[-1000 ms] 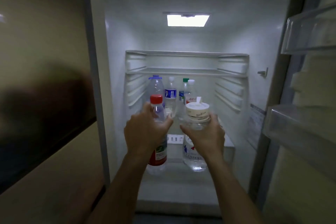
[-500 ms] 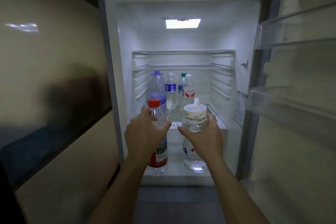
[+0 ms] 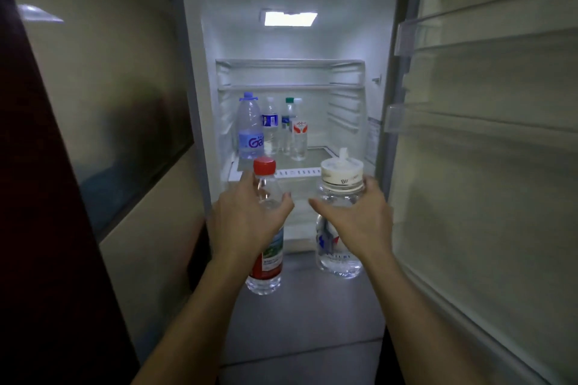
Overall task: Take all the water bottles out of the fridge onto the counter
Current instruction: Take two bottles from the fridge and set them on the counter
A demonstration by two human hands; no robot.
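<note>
My left hand (image 3: 247, 222) grips a slim clear bottle with a red cap and red label (image 3: 264, 266). My right hand (image 3: 359, 219) holds a wider clear bottle with a cream flip lid (image 3: 339, 256). Both bottles hang upright in front of the open fridge (image 3: 194, 72), outside its lower edge. Deep on the fridge shelf (image 3: 316, 159) stand several more bottles: a large one with a blue cap and blue label (image 3: 248, 126), a small one with a dark blue label (image 3: 270, 125), a green-capped one (image 3: 287, 122) and a white-capped one with a red mark (image 3: 298, 134).
The fridge door (image 3: 488, 134) stands open on the right, with its clear door racks bare. A beige cabinet wall (image 3: 103, 87) runs close along the left, with a dark panel at the far left. Grey floor (image 3: 300, 322) lies below the fridge.
Both hands have drawn the two bottles back out of the fridge toward me and lower; the view has backed away, so the fridge interior looks farther off.
</note>
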